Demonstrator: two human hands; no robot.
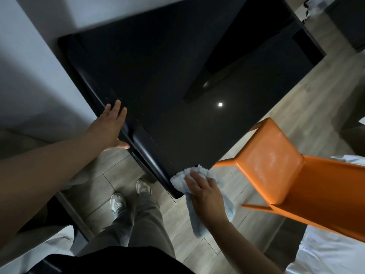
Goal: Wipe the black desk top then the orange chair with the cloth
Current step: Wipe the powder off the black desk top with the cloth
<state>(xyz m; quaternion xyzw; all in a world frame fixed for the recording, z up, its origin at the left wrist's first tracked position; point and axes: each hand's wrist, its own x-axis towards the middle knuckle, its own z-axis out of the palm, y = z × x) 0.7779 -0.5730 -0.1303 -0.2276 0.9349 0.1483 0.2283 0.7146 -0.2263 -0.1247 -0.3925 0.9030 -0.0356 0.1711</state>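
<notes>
The cloth (178,179), light blue and fluffy, lies on the near corner of the black table (158,86). The right hand (203,192) holds it there, its fingers (192,177) curled over the bunched part, while 1 loose end hangs down past the table edge toward the floor (197,139). The left hand (112,125) rests on the left edge of the table, well apart from the cloth. Its fingers (116,107) are straight and a little spread and hold nothing.

I think the table step is in hand and only the corner is covered now. To do it well, the right hand should gather the hanging end into the palm, so that it does not drag or catch on the edge. Then it should press the cloth flat and move in long, overlapping strokes from the near corner toward the far side, including the rounded left edge. The left hand can steady the body, but it should move away before the cloth comes there. The orange chair (270,161) stands just beside the corner, on the right. Its seat shows pale smears (272,153), so it will probably need firm rubbing later.
</notes>
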